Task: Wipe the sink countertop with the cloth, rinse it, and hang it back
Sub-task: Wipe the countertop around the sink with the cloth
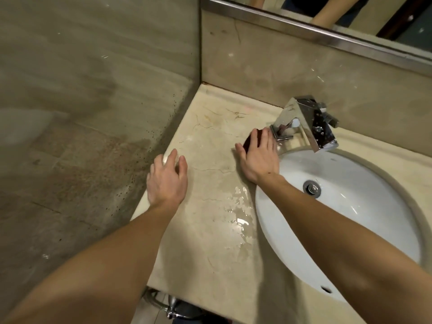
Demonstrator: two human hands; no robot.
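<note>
My right hand (259,157) lies flat on the beige marble countertop (210,230), pressing down a dark reddish-brown cloth (251,139) just left of the chrome faucet (306,122). Most of the cloth is hidden under my palm and fingers. My left hand (167,178) rests with spread fingers on the countertop's left edge, holding nothing. A puddle of water (240,209) shines on the counter between my forearms, along the rim of the white oval sink (350,206).
A tiled wall (93,90) stands to the left and a stone backsplash (280,66) behind, with a metal-framed mirror (327,36) above. The sink drain (312,188) sits mid-basin. Chrome pipework (170,307) shows under the counter's front edge.
</note>
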